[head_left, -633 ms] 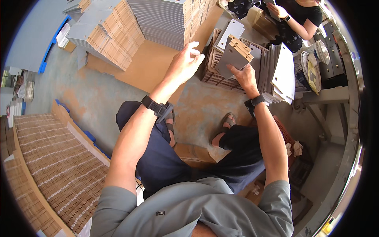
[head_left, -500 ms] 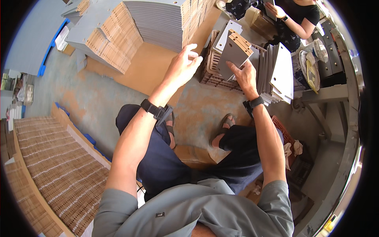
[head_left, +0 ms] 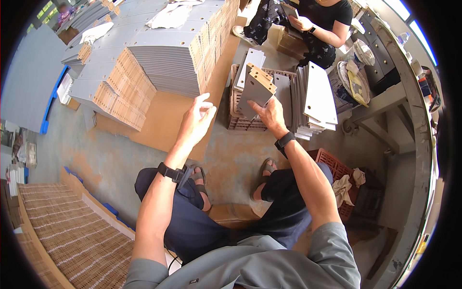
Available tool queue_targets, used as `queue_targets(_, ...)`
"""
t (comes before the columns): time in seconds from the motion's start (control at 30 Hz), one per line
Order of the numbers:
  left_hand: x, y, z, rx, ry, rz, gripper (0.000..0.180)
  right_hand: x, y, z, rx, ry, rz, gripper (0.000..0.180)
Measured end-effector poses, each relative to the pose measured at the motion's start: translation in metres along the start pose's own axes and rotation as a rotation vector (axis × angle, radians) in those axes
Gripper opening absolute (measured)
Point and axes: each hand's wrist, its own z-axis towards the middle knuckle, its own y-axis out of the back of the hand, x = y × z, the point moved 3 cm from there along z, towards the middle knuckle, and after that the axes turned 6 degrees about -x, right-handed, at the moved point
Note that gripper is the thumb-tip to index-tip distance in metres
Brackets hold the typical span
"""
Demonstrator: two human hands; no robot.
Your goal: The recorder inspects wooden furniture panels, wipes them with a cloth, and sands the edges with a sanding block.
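Over stained floor (head_left: 231, 144), past the right edge of the cardboard sheet (head_left: 166, 111), gripping a few grey panels (head_left: 255, 96) in the right hand (head_left: 272, 115) above the near edge of the crate (head_left: 248, 124); holding the left hand (head_left: 193, 123) empty, loosely spread, near the tall stack (head_left: 168, 62); seemingly handling one batch, probably calling next for steady alignment.

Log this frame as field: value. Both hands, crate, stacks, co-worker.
Left hand: empty, fingers loosely curled, near the tall stack
Right hand: gripping several grey boards
Crate: brown plastic, on the floor
Tall stack: grey boards, on cardboard
Leaning boards: right of the gripped ones
Co-worker's hand: holding a board
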Motion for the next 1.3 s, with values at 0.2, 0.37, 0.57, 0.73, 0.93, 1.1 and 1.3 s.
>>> queue_targets(0.2, -0.004, 0.002, -0.001, 0.021, 0.017, 0.022, 0.054, 0.005, -0.003, -0.002, 0.000, 0.023, 0.035, 0.043)
queue_targets(0.37, 0.003, 0.005, -0.004, 0.023, 0.032, 0.022, 0.054, 0.005, -0.006, 0.001, -0.012, 0.014, 0.011, 0.044)
queue_targets(0.57, 0.005, 0.003, -0.001, 0.031, 0.024, 0.031, 0.058, -0.012, -0.011, 0.004, 0.058, -0.079, -0.062, 0.043)
queue_targets(0.73, 0.000, -0.004, -0.009, 0.067, 0.095, 0.025, 0.064, -0.002, -0.005, 0.002, 0.123, -0.107, -0.001, 0.042)
queue_targets(0.93, -0.002, -0.012, -0.012, 0.051, 0.201, 0.007, 0.095, 0.040, -0.005, -0.021, 0.459, -0.526, 0.591, 0.059)
queue_targets(1.1, 0.001, 0.012, -0.025, -0.184, 0.375, -0.246, 0.110, 0.030, -0.029, -0.039, 0.378, -0.663, 1.032, 0.067)
queue_targets(1.3, -0.008, 0.003, -0.064, -0.120, 0.327, -0.754, 0.078, 0.058, -0.051, -0.045, 0.254, -0.735, 1.612, 0.063)
